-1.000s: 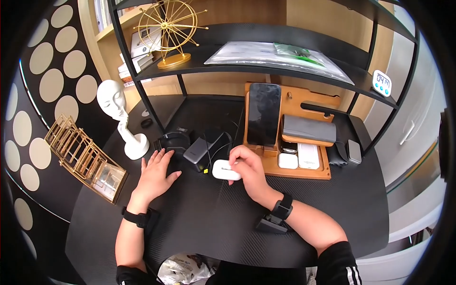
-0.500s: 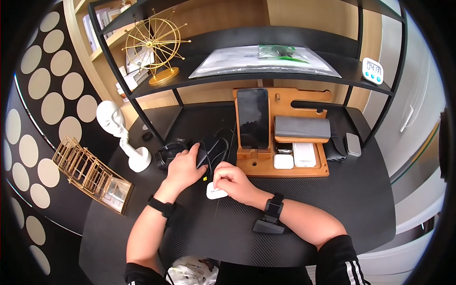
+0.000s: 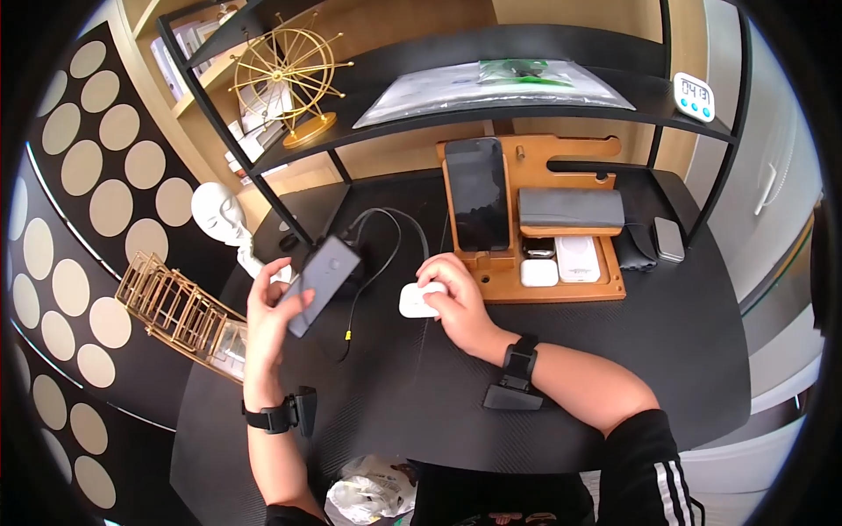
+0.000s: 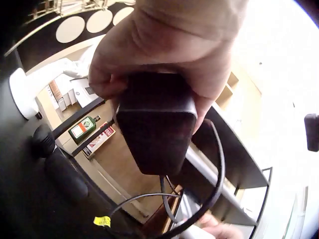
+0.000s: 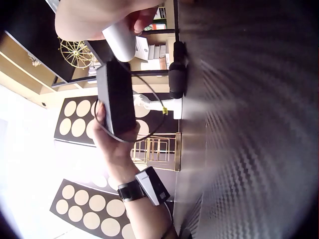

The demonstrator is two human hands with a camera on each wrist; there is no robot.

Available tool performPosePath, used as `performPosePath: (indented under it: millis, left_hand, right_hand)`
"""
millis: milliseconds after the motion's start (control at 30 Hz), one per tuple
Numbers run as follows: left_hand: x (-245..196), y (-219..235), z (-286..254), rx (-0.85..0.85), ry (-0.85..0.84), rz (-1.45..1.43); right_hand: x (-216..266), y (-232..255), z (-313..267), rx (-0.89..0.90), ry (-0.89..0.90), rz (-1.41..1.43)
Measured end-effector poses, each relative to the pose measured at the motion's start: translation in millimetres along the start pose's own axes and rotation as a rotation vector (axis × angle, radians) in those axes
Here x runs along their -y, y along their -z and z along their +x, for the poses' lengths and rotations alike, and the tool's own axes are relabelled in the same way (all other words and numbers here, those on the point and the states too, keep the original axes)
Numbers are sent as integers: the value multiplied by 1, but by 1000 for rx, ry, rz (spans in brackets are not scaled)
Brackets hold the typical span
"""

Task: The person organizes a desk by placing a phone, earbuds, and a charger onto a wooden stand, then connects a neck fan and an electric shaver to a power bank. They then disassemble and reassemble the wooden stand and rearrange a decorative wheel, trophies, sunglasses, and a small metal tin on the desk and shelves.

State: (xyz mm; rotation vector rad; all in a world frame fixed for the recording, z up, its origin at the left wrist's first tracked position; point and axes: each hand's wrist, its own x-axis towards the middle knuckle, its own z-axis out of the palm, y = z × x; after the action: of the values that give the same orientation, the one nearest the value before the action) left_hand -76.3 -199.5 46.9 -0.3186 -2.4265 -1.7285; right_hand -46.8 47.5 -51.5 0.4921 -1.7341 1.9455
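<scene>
My left hand (image 3: 267, 324) grips a dark grey, box-shaped charger (image 3: 326, 282) by its side, raised and tilted above the left of the desk. In the left wrist view the charger's dark end (image 4: 157, 129) faces the camera, with fingers and thumb on either side. A thin black cable (image 3: 358, 298) with a yellow tag (image 3: 348, 335) hangs beside it. My right hand (image 3: 462, 307) pinches a white earbud case (image 3: 416, 300) near the middle of the desk; fingers cover its right end. The right wrist view shows the case (image 5: 120, 42) just above the charger.
A wooden stand (image 3: 561, 289) behind my right hand bears a phone (image 3: 478, 197), a grey pouch (image 3: 570, 208) and another white case (image 3: 538, 273). On the left are a white face sculpture (image 3: 217, 210) and a gold wire model (image 3: 180, 307). A black shelf (image 3: 517, 114) spans the back.
My left hand has moved from the desk to the charger, gripped it and lifted it up and left. My right hand keeps the earbud case, shifted slightly.
</scene>
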Motion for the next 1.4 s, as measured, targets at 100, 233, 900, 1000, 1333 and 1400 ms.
performPosePath:
  millis: [100, 233, 900, 1000, 1333, 1400]
  left_hand:
    - [-4, 21, -10, 21, -20, -376]
    - [-9, 33, -16, 44, -34, -513]
    - [36, 39, -1, 463, 215, -79]
    - [40, 33, -3, 475, 211, 89]
    - [50, 33, -1, 497, 202, 274]
    - [53, 32, -1, 490, 145, 315]
  right_hand:
    - [-1, -4, 0, -30, 4, 113]
    - [8, -6, -2, -40, -33, 152]
    - [9, -7, -2, -214, 206, -153]
    - [8, -8, -4, -158, 194, -127]
    - [1, -14, -7, -159, 103, 26]
    - [5, -14, -7, -131, 33, 106]
